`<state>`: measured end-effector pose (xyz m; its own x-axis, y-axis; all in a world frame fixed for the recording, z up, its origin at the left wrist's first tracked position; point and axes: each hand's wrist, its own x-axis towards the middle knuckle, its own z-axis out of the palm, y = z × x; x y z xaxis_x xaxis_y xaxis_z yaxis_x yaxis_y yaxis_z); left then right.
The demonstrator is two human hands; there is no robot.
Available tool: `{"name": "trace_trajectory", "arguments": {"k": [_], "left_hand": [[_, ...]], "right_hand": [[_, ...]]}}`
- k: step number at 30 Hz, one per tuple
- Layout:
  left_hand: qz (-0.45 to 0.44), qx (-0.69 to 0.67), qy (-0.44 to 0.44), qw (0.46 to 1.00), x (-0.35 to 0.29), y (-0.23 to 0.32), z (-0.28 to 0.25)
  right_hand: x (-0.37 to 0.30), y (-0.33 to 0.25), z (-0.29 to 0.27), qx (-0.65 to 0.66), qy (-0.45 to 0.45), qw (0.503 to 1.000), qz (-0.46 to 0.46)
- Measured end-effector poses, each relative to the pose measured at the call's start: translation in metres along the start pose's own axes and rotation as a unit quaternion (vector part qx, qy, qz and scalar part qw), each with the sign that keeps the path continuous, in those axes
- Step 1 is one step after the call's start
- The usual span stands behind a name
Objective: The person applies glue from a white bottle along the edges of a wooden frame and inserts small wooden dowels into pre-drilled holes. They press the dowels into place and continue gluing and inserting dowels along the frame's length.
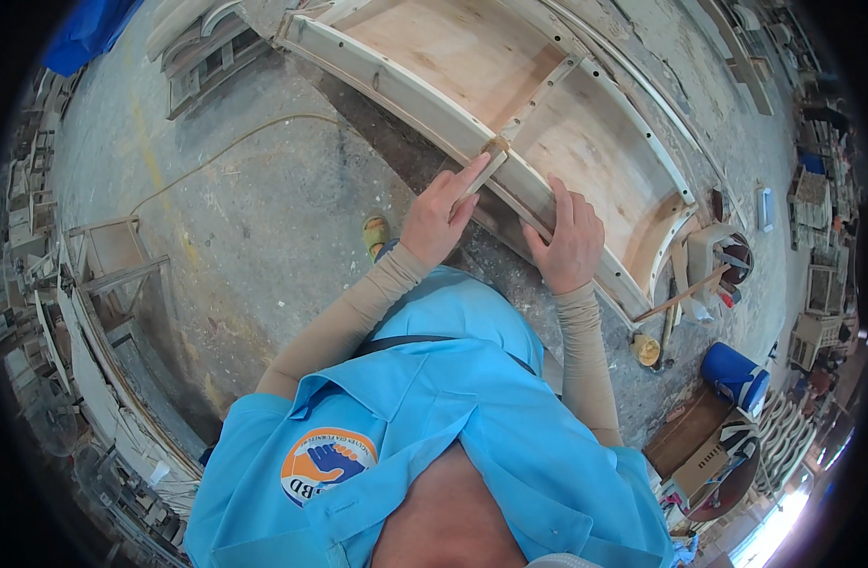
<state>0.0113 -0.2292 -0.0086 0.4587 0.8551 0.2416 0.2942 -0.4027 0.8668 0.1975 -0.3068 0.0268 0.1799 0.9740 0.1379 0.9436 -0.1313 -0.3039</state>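
A large pale wooden frame with a curved side and plywood panels lies in front of me. A cross-piece with dark holes divides it. My left hand is closed around a short wooden strip, fingers stretched along it. The strip's far end meets the frame's near rail beside a brownish patch where the cross-piece joins. To the right, my right hand grips the same rail, fingers over its top and thumb on the near side. The strip's lower end is hidden by my left hand.
A hose runs across the concrete floor at left. Wooden furniture parts stand further left. Near the frame's right end are a round container and a yellowish cup. A blue bucket and a cardboard box sit at lower right.
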Motion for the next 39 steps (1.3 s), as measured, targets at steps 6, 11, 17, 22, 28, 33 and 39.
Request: {"name": "trace_trajectory", "arguments": {"k": [6, 11, 17, 22, 28, 33, 39], "left_hand": [[0.006, -0.002, 0.001, 1.000, 0.000, -0.002, -0.001], [0.016, 0.006, -0.022, 1.000, 0.001, 0.017, -0.010], [0.045, 0.020, -0.033, 0.998, 0.003, 0.019, -0.020], [0.180, 0.076, -0.137, 0.971, 0.050, 0.054, -0.027], [0.286, 0.223, -0.258, 0.895, 0.112, 0.102, -0.011], [0.446, 0.267, -0.270, 0.811, 0.149, 0.132, 0.030], [0.520, 0.256, -0.298, 0.758, 0.186, 0.171, 0.089]], "right_hand": [[-0.001, -0.002, 0.001, 0.010, 0.002, 1.000, -0.003], [-0.005, 0.006, -0.001, 0.049, 0.020, 0.999, 0.000], [-0.005, 0.006, -0.006, 0.078, 0.022, 0.997, -0.009], [-0.008, 0.011, -0.009, 0.073, 0.010, 0.997, 0.007], [-0.011, 0.010, -0.005, 0.128, 0.047, 0.991, -0.012], [-0.020, 0.014, -0.026, 0.253, 0.135, 0.958, -0.010], [-0.063, 0.074, -0.121, 0.481, 0.132, 0.867, 0.012]]}}
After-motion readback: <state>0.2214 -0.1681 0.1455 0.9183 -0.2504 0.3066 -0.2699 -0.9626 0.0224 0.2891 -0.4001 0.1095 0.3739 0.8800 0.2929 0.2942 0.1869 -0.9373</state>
